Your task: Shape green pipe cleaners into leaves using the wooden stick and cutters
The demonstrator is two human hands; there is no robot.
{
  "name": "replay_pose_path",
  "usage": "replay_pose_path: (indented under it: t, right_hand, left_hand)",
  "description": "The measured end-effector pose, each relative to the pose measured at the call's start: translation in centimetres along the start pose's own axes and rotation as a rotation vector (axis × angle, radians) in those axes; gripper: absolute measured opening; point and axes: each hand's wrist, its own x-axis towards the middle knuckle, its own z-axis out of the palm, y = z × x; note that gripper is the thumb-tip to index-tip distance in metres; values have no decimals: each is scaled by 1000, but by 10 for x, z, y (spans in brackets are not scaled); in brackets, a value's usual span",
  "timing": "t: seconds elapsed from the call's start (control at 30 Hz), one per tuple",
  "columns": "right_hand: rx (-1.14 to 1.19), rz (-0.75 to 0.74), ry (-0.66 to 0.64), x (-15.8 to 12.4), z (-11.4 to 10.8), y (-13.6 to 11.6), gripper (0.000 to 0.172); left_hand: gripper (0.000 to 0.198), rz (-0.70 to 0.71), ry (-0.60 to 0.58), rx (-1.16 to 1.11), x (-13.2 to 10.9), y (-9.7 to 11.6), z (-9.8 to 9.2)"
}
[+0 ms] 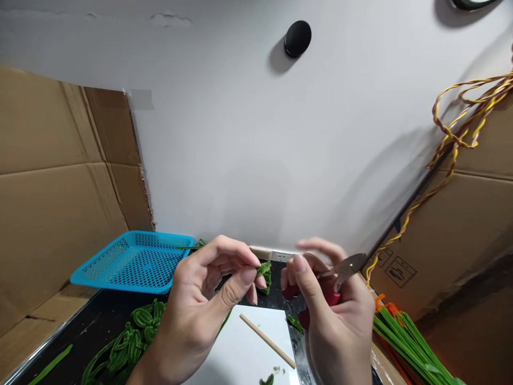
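My left hand (204, 305) pinches a small, fuzzy green pipe cleaner piece (263, 268) between thumb and forefinger. My right hand (336, 315) is a short way to its right, closed around red-handled scissors (352, 264). The metal blades point away to the right, and most of the handles are hidden in the palm. Below both hands lies a white board (236, 355) with a thin wooden stick (267, 341) across it. Beside my left wrist is a pile of green leaf shapes (134, 342) made of bent pipe cleaners.
A blue perforated basket (136, 267) stands at the back left, before a cardboard panel (48, 149). Green and orange pipe cleaners (412, 342) lie at the right. Twisted yellow-brown wire (452, 144) hangs by the right cardboard (460, 224). A wall (240, 133) rises behind the dark tabletop (92, 315).
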Motion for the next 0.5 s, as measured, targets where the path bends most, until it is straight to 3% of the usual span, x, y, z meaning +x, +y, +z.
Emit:
replay_pose_path:
  t: [0.07,0.17,0.33,0.4,0.5]
  right_hand:
    - [67,33,3,3,-6,0,33]
    - [165,67,-136,6,-9,-3,23]
    - [136,142,-355,2,-1,-8,35]
    - [169,183,-357,1,1,-7,37]
    - [236,203,-236,3,-1,-1,28]
  left_hand:
    - [5,-31,-11,-20,1,2,1]
    - [6,-70,-70,-54,1,2,2]
    - [6,-80,-143,-91,0,1,2]
    - [6,-88,-157,-97,0,0,2]
    - [6,-94,-147,-89,-1,1,1]
